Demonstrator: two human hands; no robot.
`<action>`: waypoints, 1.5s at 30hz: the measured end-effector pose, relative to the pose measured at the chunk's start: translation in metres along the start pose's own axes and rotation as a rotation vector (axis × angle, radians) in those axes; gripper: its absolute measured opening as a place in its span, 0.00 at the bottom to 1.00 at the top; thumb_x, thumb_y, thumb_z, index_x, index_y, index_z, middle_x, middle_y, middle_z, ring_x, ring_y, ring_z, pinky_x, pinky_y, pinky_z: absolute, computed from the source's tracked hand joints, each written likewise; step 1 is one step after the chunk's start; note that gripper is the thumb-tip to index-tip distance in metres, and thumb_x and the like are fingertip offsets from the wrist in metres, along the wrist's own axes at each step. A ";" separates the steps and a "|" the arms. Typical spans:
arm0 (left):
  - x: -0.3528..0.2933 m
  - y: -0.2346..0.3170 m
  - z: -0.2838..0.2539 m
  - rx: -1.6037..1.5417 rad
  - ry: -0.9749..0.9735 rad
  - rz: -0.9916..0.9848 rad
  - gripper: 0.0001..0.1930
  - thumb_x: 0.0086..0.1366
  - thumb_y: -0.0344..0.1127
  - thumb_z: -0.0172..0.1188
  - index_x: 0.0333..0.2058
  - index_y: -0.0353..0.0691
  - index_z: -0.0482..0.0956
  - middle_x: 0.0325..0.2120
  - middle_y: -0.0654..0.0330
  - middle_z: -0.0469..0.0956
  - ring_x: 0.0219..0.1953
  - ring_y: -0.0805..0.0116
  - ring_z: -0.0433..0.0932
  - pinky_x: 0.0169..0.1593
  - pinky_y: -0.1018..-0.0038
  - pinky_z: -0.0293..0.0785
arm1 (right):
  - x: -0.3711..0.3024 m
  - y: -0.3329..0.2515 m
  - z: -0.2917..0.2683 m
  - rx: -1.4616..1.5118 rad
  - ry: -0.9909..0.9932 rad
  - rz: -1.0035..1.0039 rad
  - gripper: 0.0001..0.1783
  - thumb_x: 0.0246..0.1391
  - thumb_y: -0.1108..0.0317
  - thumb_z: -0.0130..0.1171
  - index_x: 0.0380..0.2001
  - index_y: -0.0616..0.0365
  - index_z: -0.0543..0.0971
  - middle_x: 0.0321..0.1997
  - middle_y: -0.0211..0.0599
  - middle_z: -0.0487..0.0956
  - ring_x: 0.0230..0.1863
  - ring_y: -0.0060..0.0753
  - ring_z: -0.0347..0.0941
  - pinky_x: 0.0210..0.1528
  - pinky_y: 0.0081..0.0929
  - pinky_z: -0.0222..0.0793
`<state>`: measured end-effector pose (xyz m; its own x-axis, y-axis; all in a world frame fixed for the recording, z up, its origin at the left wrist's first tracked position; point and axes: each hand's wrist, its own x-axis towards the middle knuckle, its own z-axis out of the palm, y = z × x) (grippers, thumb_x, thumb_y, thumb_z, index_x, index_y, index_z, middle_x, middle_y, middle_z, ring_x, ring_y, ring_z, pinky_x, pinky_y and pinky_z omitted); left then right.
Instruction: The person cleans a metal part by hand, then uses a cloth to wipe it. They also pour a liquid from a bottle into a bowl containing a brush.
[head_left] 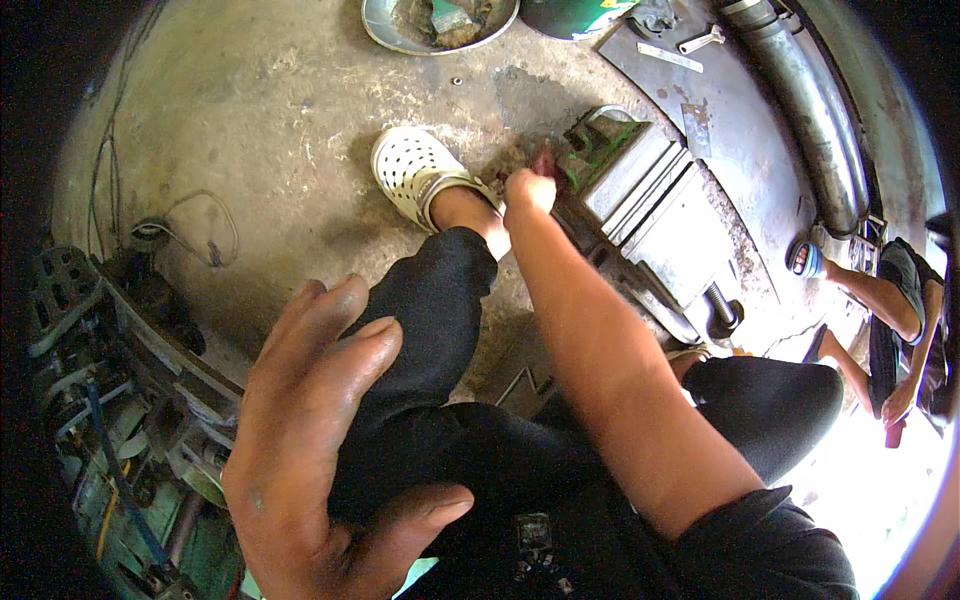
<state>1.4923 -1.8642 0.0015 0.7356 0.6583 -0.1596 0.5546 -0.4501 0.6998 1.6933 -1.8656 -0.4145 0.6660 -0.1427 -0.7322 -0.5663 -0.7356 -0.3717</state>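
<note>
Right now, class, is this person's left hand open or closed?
Open: the left hand has its thumb well apart from its fingers, and black clothing shows through the gap, with nothing held there.

Vise (640, 180) right of shoe (408, 172), basin (385, 32) beyond both

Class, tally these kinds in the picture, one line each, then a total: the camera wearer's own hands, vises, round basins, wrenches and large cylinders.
Wearer's bare hands: 2 (left hand, right hand)
Heavy grey metal vise: 1
Round silvery metal basin: 1
Small silvery metal wrench: 1
Large grey metal cylinder: 1
Total: 6
</note>
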 end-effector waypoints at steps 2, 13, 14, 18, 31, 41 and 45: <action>0.002 0.004 -0.003 -0.002 -0.034 -0.016 0.38 0.61 0.58 0.59 0.57 0.29 0.68 0.56 0.35 0.69 0.61 0.41 0.68 0.65 0.55 0.59 | 0.016 0.000 -0.006 0.209 -0.121 -0.006 0.21 0.58 0.56 0.53 0.52 0.52 0.77 0.45 0.38 0.81 0.43 0.39 0.77 0.43 0.28 0.71; 0.003 0.015 -0.001 0.080 -0.055 -0.021 0.36 0.62 0.58 0.58 0.56 0.29 0.69 0.56 0.36 0.69 0.61 0.42 0.68 0.65 0.54 0.59 | -0.028 0.018 -0.014 0.068 0.057 -0.189 0.19 0.62 0.58 0.51 0.50 0.59 0.75 0.45 0.54 0.80 0.46 0.54 0.78 0.50 0.38 0.71; 0.003 0.016 0.000 0.068 -0.039 -0.028 0.37 0.62 0.58 0.58 0.56 0.29 0.69 0.56 0.36 0.69 0.61 0.42 0.68 0.65 0.55 0.59 | -0.021 0.006 -0.013 0.471 -0.028 -0.109 0.19 0.62 0.57 0.51 0.47 0.61 0.75 0.43 0.48 0.81 0.40 0.46 0.77 0.45 0.35 0.71; 0.004 0.020 -0.001 0.050 -0.018 0.043 0.37 0.62 0.58 0.58 0.56 0.29 0.69 0.56 0.37 0.70 0.60 0.43 0.69 0.65 0.55 0.59 | -0.006 0.014 -0.041 0.429 -0.428 -0.516 0.25 0.59 0.69 0.48 0.59 0.62 0.70 0.45 0.44 0.80 0.40 0.36 0.76 0.46 0.29 0.71; 0.002 0.043 0.000 0.106 -0.034 0.060 0.31 0.63 0.49 0.57 0.56 0.28 0.69 0.56 0.38 0.70 0.60 0.44 0.69 0.65 0.56 0.59 | -0.025 0.002 -0.036 0.476 -0.919 -0.382 0.23 0.57 0.71 0.51 0.57 0.55 0.74 0.45 0.43 0.82 0.45 0.37 0.79 0.49 0.32 0.73; 0.000 0.069 0.030 0.127 0.133 0.072 0.23 0.63 0.39 0.62 0.53 0.32 0.73 0.49 0.42 0.76 0.54 0.47 0.75 0.58 0.63 0.67 | -0.028 0.076 -0.176 -1.267 -0.303 -0.587 0.21 0.56 0.61 0.54 0.52 0.53 0.79 0.56 0.43 0.78 0.55 0.39 0.77 0.52 0.36 0.75; 0.006 0.093 0.048 0.166 0.202 -0.011 0.23 0.64 0.40 0.62 0.54 0.34 0.74 0.49 0.44 0.78 0.54 0.55 0.76 0.58 0.66 0.67 | -0.028 0.108 -0.234 -1.383 -0.409 -0.827 0.17 0.56 0.63 0.55 0.47 0.54 0.81 0.53 0.39 0.81 0.51 0.39 0.80 0.47 0.36 0.77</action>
<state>1.5666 -1.9314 0.0318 0.6459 0.7633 -0.0128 0.6309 -0.5243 0.5719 1.7272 -2.0961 -0.3003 0.2580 0.5665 -0.7826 0.8306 -0.5438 -0.1199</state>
